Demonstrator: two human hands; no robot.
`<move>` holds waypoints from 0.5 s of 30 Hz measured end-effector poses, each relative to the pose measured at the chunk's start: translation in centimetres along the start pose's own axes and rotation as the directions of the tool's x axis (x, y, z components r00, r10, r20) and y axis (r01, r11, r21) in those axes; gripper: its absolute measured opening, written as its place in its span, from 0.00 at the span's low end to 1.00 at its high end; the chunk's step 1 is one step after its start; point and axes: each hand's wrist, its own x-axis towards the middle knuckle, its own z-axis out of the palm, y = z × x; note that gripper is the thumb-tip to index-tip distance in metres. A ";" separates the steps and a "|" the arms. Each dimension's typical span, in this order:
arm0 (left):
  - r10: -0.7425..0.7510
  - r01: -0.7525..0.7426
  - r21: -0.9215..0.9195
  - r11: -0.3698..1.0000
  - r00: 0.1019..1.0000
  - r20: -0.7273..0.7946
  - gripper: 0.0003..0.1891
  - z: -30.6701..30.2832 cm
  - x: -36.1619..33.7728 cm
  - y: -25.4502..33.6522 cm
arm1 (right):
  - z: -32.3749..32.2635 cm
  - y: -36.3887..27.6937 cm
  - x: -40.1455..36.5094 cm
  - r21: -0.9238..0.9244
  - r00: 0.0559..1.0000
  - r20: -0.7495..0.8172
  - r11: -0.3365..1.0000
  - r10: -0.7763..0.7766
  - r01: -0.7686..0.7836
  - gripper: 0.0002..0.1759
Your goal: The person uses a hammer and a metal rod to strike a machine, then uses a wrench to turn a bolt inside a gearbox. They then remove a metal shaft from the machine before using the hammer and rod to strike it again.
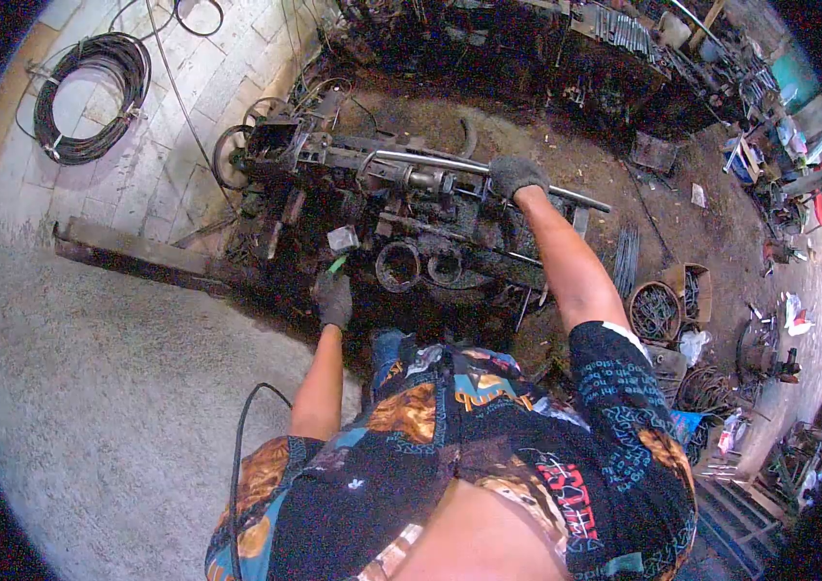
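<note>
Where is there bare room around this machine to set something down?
The pale concrete floor bordered by the long beam and the left forearm is open. Brown floor beyond the steel rod, short of the far bench, looks mostly free. Crowded: the machine, around the rings, and near the basket at right.

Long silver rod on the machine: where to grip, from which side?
Probably near mid-length, from above, wrapping across it, about where the gloved right hand covers the long silver rod. It's slim and straight with its top exposed, while parts of the machine sit close along the wearer's side, so coming in low there looks cramped.
</note>
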 end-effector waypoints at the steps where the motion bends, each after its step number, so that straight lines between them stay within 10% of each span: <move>1: 0.002 -0.002 0.000 1.000 1.000 0.000 0.18 0.2 0.0 -0.1 | 0.0 0.0 0.2 -0.018 1.000 0.002 1.000 0.003 -0.003 0.20; 7: -0.043 0.046 -0.100 0.994 0.999 0.031 0.17 -2.1 -0.1 2.3 | 0.2 0.3 0.4 0.056 0.979 -0.206 0.998 -0.007 0.018 0.20; 15: 0.045 -0.031 -0.129 0.991 0.993 0.111 0.17 0.7 0.6 -0.9 | -2.0 -0.6 -0.9 -0.012 0.997 -0.075 1.000 0.025 -0.026 0.19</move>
